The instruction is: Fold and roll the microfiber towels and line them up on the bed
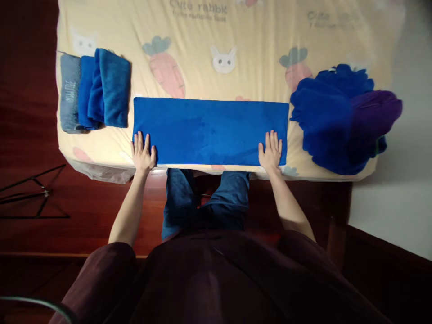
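A blue towel [209, 130] lies flat in a long rectangle across the bed's near side, its long edges running left to right. My left hand [143, 153] rests palm down on its near left corner, fingers spread. On the near right corner, my right hand [271, 152] lies flat with its fingers apart. Left of this towel sit several folded towels, a grey one [70, 94] at the outer side and blue ones [114, 87] beside it. To the right is a loose heap of blue cloth [324, 121] with a purple piece [374, 117] on it.
A yellow sheet [199, 49] printed with carrots and rabbits covers the bed. Black tripod legs [43, 193] stand on the red-brown floor [87, 216] at the left. A pale wall [398, 193] borders the right side.
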A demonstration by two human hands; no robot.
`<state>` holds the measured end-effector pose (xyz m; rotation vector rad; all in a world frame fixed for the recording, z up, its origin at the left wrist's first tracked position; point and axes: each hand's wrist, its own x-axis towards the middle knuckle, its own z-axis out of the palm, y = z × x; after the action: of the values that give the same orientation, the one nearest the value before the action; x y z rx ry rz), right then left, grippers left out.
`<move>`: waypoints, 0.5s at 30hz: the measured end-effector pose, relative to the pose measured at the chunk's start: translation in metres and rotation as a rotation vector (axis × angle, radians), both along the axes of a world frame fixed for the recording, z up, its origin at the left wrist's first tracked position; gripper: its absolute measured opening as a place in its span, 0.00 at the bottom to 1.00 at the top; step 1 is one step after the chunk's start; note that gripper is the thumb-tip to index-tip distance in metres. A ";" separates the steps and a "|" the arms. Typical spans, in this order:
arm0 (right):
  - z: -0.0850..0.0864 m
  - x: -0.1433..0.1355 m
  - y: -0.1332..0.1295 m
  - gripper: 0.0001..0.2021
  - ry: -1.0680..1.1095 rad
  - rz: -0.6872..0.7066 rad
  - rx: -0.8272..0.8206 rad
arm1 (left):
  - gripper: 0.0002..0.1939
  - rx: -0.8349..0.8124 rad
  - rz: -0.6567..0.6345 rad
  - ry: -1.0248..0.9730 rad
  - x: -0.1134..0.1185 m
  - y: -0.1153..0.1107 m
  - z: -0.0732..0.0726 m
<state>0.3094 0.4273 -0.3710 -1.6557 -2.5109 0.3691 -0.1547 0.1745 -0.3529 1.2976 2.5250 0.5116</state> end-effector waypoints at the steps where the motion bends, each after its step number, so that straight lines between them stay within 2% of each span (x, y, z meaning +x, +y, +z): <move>1: 0.000 0.007 -0.001 0.31 -0.009 -0.015 0.008 | 0.38 -0.010 0.009 0.011 -0.001 -0.003 -0.001; 4: -0.002 0.015 -0.002 0.32 -0.009 -0.051 0.019 | 0.38 -0.028 0.027 0.054 -0.003 -0.006 -0.004; 11: -0.008 0.010 -0.001 0.34 -0.004 -0.108 0.045 | 0.36 -0.039 0.015 0.125 -0.005 -0.006 -0.016; 15: -0.009 0.009 -0.004 0.34 0.030 -0.147 0.063 | 0.36 -0.051 -0.003 0.087 -0.009 -0.007 -0.008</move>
<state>0.3188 0.4229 -0.3801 -1.7830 -2.3365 0.2949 -0.1637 0.1678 -0.3611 1.3330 2.5875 0.3956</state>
